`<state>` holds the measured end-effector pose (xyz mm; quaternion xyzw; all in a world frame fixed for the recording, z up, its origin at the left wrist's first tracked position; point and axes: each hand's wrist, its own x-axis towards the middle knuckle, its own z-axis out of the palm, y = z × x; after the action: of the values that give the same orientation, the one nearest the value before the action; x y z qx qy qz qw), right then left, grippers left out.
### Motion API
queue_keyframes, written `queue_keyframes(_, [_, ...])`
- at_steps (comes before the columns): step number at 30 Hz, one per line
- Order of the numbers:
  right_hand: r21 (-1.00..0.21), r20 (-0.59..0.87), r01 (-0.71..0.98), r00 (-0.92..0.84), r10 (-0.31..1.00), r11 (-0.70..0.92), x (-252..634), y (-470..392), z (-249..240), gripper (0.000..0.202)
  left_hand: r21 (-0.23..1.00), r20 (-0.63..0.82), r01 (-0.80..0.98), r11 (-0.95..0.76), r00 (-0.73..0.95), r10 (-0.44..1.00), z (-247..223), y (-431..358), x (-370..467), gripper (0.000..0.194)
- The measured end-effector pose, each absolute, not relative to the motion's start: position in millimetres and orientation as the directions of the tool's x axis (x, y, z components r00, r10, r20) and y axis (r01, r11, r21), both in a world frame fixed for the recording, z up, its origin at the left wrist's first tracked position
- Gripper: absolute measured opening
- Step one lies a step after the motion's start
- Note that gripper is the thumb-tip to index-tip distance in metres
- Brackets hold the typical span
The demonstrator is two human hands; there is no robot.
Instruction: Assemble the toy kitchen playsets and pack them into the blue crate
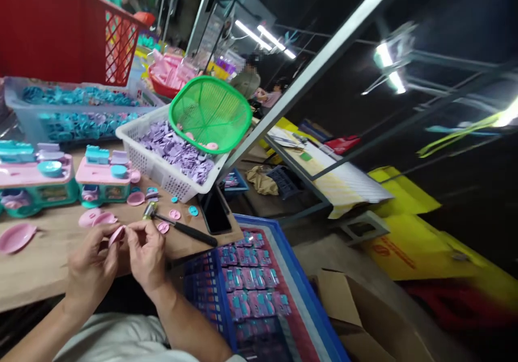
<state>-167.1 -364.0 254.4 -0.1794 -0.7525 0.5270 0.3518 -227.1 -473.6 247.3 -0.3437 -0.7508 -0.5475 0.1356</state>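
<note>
A small pink toy pan [117, 236] is tilted between my two hands above the wooden table's front edge. My left hand [92, 259] is closed on its round part. At its right edge, my right hand [146, 255] is closed in a pinch; the fingers partly hide what they grip. More pink toy pans [16, 238] lie to the left and just behind my hands. A hammer [180, 226] with a black handle rests to the right, among small pink discs [175, 214] and blue discs [193, 210].
Pink and teal toy kitchens [103, 176] stand at the back left. Behind them are a white basket [162, 174] of purple parts, a green sieve [211, 116] and a clear bin [30, 116] of blue parts. A phone [216, 211] lies near the table's right edge, above a blue crate [301, 275].
</note>
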Motion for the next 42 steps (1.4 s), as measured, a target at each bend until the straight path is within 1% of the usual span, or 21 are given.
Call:
queue_keyframes(4, [-0.909, 0.353, -0.091, -0.688, 0.634, 0.408, -174, -354, 248, 0.021, 0.641, 0.656, 0.749, 0.169, -0.649, 0.385, 248, -463, -241, 0.015])
queue_keyframes(5, [-0.9, 0.358, -0.085, -0.705, 0.612, 0.428, -174, -351, 250, 0.019, 0.634, 0.657, 0.755, 0.167, -0.64, 0.4, 249, -461, -245, 0.015])
queue_keyframes(7, [-0.846, 0.397, -0.077, -0.751, 0.527, 0.527, -170, -343, 262, 0.017, 0.655, 0.629, 0.742, 0.144, -0.64, 0.441, 250, -458, -251, 0.016])
queue_keyframes(10, [-0.682, 0.519, -0.078, -0.751, 0.407, 0.727, -161, -311, 311, 0.02, 0.742, 0.538, 0.662, 0.106, -0.682, 0.495, 250, -456, -256, 0.02])
queue_keyframes(12, [-0.595, 0.595, -0.04, -0.693, 0.407, 0.803, -164, -271, 359, 0.022, 0.77, 0.498, 0.63, 0.103, -0.694, 0.52, 247, -454, -258, 0.024])
queue_keyframes(13, [-0.54, 0.625, 0.015, -0.662, 0.413, 0.841, -171, -246, 384, 0.021, 0.765, 0.496, 0.636, 0.102, -0.682, 0.537, 245, -454, -259, 0.026])
queue_keyframes(14, [-0.482, 0.627, 0.105, -0.652, 0.426, 0.87, -181, -218, 406, 0.02, 0.748, 0.505, 0.656, 0.101, -0.66, 0.556, 243, -453, -259, 0.027])
queue_keyframes(16, [-0.338, 0.534, 0.354, -0.691, 0.488, 0.872, -209, -161, 437, 0.02, 0.683, 0.533, 0.721, 0.117, -0.602, 0.595, 239, -453, -260, 0.028])
queue_keyframes(17, [-0.257, 0.451, 0.46, -0.72, 0.527, 0.85, -225, -135, 444, 0.021, 0.64, 0.55, 0.757, 0.135, -0.573, 0.608, 238, -452, -260, 0.028])
queue_keyframes(19, [-0.104, 0.233, 0.569, -0.783, 0.576, 0.816, -255, -96, 444, 0.026, 0.539, 0.588, 0.821, 0.188, -0.527, 0.614, 240, -452, -261, 0.027])
queue_keyframes(21, [-0.025, 0.047, 0.593, -0.804, 0.593, 0.805, -275, -75, 432, 0.024, 0.452, 0.61, 0.86, 0.238, -0.493, 0.621, 247, -450, -260, 0.028])
queue_keyframes(22, [-0.011, -0.011, 0.594, -0.804, 0.594, 0.804, -281, -70, 425, 0.021, 0.42, 0.609, 0.872, 0.252, -0.477, 0.634, 253, -448, -260, 0.029])
queue_keyframes(24, [-0.004, -0.055, 0.598, -0.801, 0.597, 0.802, -287, -66, 413, 0.016, 0.371, 0.557, 0.886, 0.278, -0.452, 0.697, 269, -440, -261, 0.033])
queue_keyframes(26, [0.005, -0.059, 0.6, -0.798, 0.6, 0.8, -288, -64, 406, 0.015, 0.315, 0.43, 0.896, 0.315, -0.43, 0.794, 284, -428, -263, 0.037])
queue_keyframes(28, [0.007, -0.035, 0.604, -0.797, 0.603, 0.797, -287, -62, 403, 0.016, 0.246, 0.255, 0.894, 0.374, -0.432, 0.865, 295, -414, -267, 0.04])
queue_keyframes(30, [0.004, 0.0, 0.615, -0.789, 0.615, 0.789, -286, -61, 401, 0.017, 0.201, 0.125, 0.879, 0.432, -0.46, 0.879, 299, -402, -272, 0.04])
queue_keyframes(31, [0.002, 0.027, 0.625, -0.781, 0.625, 0.781, -286, -60, 400, 0.019, 0.195, 0.096, 0.868, 0.456, -0.48, 0.872, 299, -397, -274, 0.039])
queue_keyframes(35, [-0.045, 0.24, 0.623, -0.752, 0.614, 0.781, -282, -56, 398, 0.023, 0.219, 0.094, 0.847, 0.484, -0.512, 0.854, 296, -394, -278, 0.038])
queue_keyframes(38, [-0.117, 0.456, 0.56, -0.703, 0.546, 0.82, -277, -49, 400, 0.029, 0.218, 0.107, 0.861, 0.46, -0.49, 0.865, 296, -404, -280, 0.031])
queue_keyframes(40, [-0.168, 0.592, 0.448, -0.666, 0.453, 0.878, -272, -43, 401, 0.03, 0.241, 0.186, 0.872, 0.425, -0.472, 0.862, 297, -415, -282, 0.028])
queue_keyframes(42, [-0.165, 0.666, 0.32, -0.662, 0.344, 0.933, -264, -42, 402, 0.029, 0.287, 0.304, 0.878, 0.383, -0.463, 0.833, 298, -427, -285, 0.028])
